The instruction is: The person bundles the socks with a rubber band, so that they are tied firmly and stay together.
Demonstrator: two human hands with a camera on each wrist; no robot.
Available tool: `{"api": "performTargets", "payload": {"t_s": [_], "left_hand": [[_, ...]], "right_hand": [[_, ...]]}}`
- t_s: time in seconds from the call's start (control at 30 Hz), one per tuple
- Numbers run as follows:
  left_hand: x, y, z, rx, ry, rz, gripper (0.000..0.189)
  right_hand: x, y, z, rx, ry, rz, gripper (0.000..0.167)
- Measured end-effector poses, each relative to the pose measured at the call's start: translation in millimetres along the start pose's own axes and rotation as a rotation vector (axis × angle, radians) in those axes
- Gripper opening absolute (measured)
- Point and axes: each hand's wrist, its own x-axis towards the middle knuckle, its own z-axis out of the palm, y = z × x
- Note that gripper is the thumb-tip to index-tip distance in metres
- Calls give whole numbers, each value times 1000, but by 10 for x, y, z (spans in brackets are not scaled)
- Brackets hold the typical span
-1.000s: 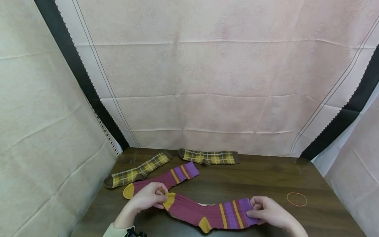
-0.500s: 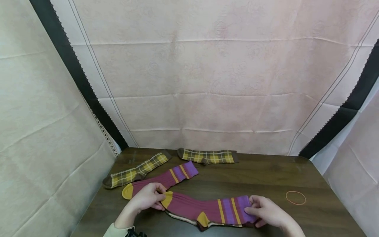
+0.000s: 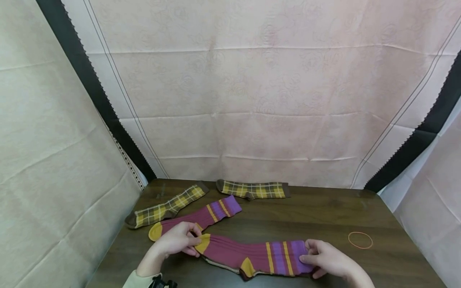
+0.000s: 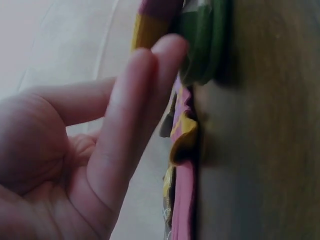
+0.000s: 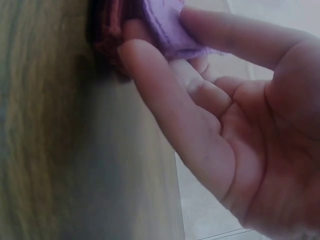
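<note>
A maroon sock [image 3: 230, 250] with purple and yellow stripes lies across the front of the table, over other layers whose dark and pale edges show beneath it. My left hand [image 3: 180, 241] pinches its yellow toe. At the other end my right hand [image 3: 325, 258] pinches the purple cuff between thumb and fingers; the right wrist view shows this cuff [image 5: 172, 27] above dark reddish folds [image 5: 107, 35]. Green layered fabric [image 4: 202, 45] shows under the sock in the left wrist view. Behind my left hand lies a matching maroon sock [image 3: 201, 218], partly hidden by it.
Two yellow-and-dark plaid socks lie at the back: one sock [image 3: 169, 206] slants at the left, another sock [image 3: 252, 191] lies near the rear edge. An orange rubber band [image 3: 361, 240] rests at the right on the brown table [image 3: 324, 216]. Pale cloth [image 3: 252, 100] hangs behind.
The held sock has shifted slightly away from the front edge, uncovering the dark and pale layer edges beneath it. Both hands keep their pinch on it; the other socks stay put.
</note>
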Motion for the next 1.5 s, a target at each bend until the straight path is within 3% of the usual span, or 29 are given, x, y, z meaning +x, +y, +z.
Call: {"api": "performTargets", "payload": {"t_s": [0.17, 0.47, 0.77, 1.27, 1.5], "left_hand": [[-26, 19, -19, -8, -13, 8, 19], [2, -31, 24, 33, 2, -32, 20], [20, -84, 39, 55, 35, -34, 20], [22, -94, 52, 83, 67, -27, 23], [17, -89, 57, 102, 57, -19, 21]], "right_hand": [[-7, 3, -2, -3, -18, -46, 21], [21, 55, 31, -60, 26, -89, 24], [36, 77, 45, -101, 62, -82, 21], [16, 97, 58, -202, 202, -52, 41], [16, 103, 51, -187, 200, -62, 38]]}}
